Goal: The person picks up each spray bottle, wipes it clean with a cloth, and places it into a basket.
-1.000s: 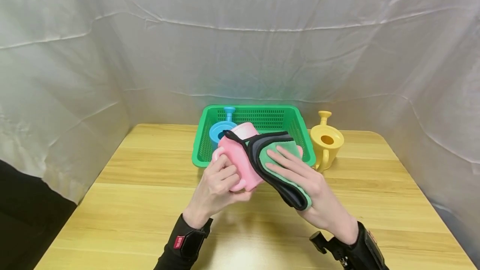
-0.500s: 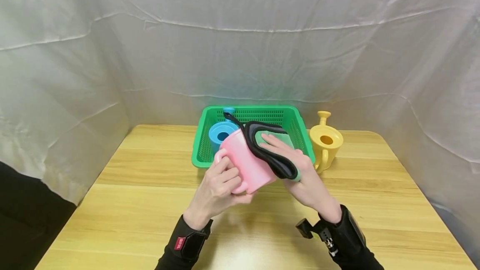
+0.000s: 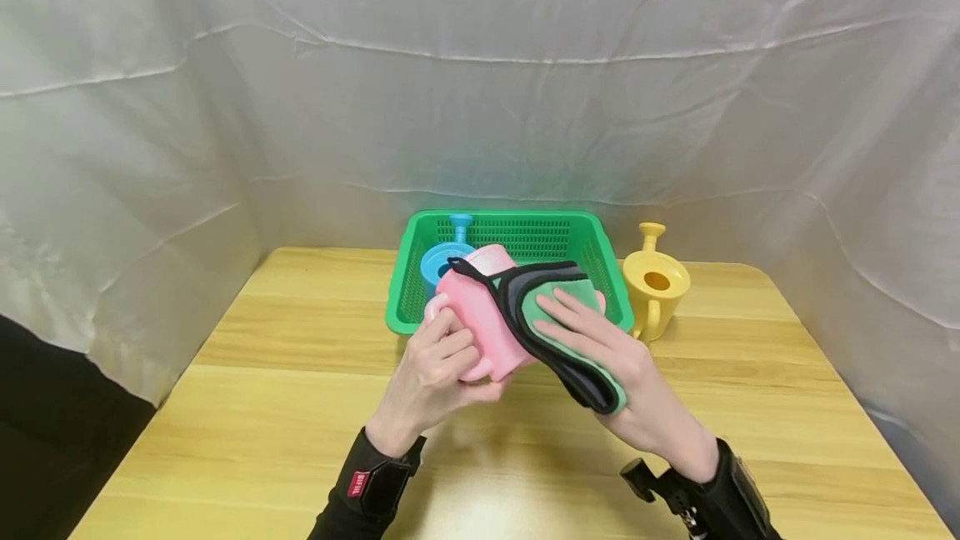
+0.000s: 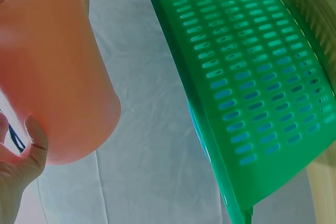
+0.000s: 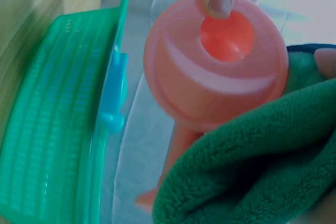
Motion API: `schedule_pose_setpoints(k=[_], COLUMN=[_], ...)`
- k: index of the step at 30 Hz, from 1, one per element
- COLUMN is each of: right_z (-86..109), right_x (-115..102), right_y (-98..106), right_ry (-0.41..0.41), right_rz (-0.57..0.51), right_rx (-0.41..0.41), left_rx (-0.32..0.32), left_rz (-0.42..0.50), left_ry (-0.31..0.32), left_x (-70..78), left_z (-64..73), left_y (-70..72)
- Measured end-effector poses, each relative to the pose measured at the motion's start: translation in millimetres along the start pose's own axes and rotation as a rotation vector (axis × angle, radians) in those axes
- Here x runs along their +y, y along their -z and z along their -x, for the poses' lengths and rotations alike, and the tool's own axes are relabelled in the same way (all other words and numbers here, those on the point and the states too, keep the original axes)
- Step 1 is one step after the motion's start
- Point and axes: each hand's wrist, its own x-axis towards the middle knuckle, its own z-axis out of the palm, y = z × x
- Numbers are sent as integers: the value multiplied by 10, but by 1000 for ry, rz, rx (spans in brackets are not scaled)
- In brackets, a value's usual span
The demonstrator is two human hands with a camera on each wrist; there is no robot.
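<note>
The pink can [image 3: 483, 319] seems light and hard, best held by the handle [image 3: 437, 305] the left hand [image 3: 438, 361] grips, while the right hand [image 3: 618, 369] presses cloth [image 3: 573, 294] with straight fingers.

illegible small white lettering [image 3: 358, 484] on the red tag [image 3: 356, 489] of the black left wrist band [image 3: 383, 497]

head faces down — wrists, near, share pink can [image 4: 63, 87]
</note>
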Motion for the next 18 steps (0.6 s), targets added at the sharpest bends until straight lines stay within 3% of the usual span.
schedule_pose_setpoints(k=[4, 8, 12, 18], right_z=[20, 15, -17, -131], right_x=[-45, -87, -87, 20], right_y=[28, 9, -11, -56], right_ry=[54, 50, -23, -152], right_rz=[41, 110, 128, 57], right_rx=[-3, -17, -48, -87], left_rx=[-9, -7, -7, -37], left_rz=[-3, -10, -20, -21], left_ry=[-10, -22, -40, -45], left_x=[0, 7, 18, 47], left_z=[-1, 3, 1, 1], left_y=[-10, -11, -8, -11])
